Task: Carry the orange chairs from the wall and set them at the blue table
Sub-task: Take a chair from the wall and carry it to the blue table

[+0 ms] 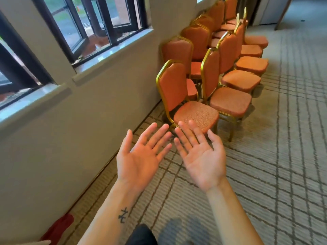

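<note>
Two hands (head view): the left hand point(141, 161) and right hand point(201, 160) are held palm-up side by side, fingers straight and spread, gripping nothing; their fingertips almost meet.
Orange chairs point(235, 80): two rows standing along the wall point(106, 96) under the windows point(70, 23). The nearest chair point(196, 115) is just beyond the fingertips.
Materials: padded seats in speckled woven orange cloth with rounded corners; smoother orange backrests tapering to an angled top, rimmed by gold metal tubing; slim gold legs.
Floor: pale ribbed carpet point(283, 156) crossed by dark lines.
Hard to make out: the far chairs overlap, so their number cannot be told; the front row hides the wall row's legs; the right fingertips cover part of the nearest seat's front edge; a red fabric point(60, 228) is cut off at the lower left.
</note>
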